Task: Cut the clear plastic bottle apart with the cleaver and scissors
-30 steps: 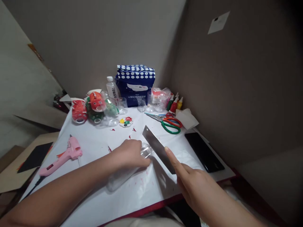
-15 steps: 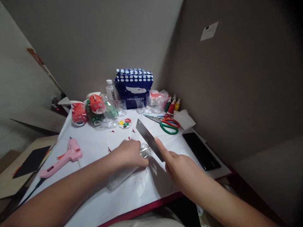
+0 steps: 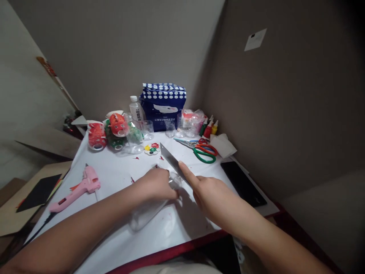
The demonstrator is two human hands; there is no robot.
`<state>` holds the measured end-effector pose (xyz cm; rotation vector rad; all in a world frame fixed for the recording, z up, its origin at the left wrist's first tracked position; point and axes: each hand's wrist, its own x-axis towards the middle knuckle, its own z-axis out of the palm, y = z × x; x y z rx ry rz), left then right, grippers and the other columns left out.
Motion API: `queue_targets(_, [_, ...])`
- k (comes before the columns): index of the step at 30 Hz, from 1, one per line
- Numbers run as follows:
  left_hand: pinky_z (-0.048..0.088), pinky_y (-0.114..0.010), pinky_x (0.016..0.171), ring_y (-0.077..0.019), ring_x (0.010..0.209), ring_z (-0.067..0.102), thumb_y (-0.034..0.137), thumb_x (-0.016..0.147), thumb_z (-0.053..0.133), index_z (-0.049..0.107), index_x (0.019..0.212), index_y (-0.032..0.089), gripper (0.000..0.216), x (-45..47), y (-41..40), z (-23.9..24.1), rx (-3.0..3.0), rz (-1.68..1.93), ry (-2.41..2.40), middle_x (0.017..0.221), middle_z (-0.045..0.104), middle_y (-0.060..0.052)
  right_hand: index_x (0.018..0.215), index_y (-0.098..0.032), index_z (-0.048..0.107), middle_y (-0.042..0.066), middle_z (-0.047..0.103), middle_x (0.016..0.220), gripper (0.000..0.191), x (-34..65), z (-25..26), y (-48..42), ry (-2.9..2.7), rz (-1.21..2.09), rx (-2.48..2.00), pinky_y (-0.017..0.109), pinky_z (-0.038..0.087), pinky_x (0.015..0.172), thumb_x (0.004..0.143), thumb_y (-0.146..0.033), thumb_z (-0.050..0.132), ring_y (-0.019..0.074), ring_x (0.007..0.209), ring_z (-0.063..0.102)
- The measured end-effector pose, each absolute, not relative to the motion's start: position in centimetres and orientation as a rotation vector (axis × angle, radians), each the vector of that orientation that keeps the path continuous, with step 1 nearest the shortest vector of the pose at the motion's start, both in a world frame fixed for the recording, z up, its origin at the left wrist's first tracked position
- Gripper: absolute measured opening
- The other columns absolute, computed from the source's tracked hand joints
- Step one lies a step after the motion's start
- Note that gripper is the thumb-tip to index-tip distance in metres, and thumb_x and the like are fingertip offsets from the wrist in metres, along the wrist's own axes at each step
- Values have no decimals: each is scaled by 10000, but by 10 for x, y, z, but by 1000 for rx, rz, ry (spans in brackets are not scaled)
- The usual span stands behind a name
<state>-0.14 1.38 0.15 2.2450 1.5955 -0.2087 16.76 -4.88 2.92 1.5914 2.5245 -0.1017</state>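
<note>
A clear plastic bottle (image 3: 142,216) lies on its side on the white-covered table (image 3: 108,243). My left hand (image 3: 156,184) is wrapped round it, close to its right-hand end, and hides its middle. In my right hand (image 3: 207,194) is a knife (image 3: 170,158) with a broad, flat metal blade; my index finger lies along its back. The blade stands over the end of the bottle that pokes out past my left hand. Whether its edge touches the plastic I cannot tell. My fingers cover the knife's handle.
A pink glue gun (image 3: 82,188) lies at left. Behind my hands are a paint palette (image 3: 151,148), scissors (image 3: 203,152), red and green painted bottle figures (image 3: 97,136), cut clear cups (image 3: 147,130), a blue bag (image 3: 164,110) and paint bottles (image 3: 208,129). A black phone (image 3: 242,182) is at right.
The knife has moved left and its blade is now over the bottle's end, with my right hand following. My left hand stays on the bottle. The whole view has shifted slightly.
</note>
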Motion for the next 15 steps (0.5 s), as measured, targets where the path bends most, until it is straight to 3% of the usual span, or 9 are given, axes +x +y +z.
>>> queue_targets(8, [435,-300,552,-254,740,644,641,575,587,633,819,200,506,-12,25,-11,2271,-190,1496,833,695,-77,1514,-187,-90,31,688,756,930,209,-11,-85,2613,-341,1845,234,332,505,751,18,400,161,545,606])
queue_targets(15, [443,-307,542,-270,756,653,608,594,579,661,831,185,491,-4,17,-5,2246,-190,1577,845,703,-101,1516,-178,-83,58,705,818,1034,197,5,-95,2484,-157,1709,267,317,493,651,62,431,196,581,647])
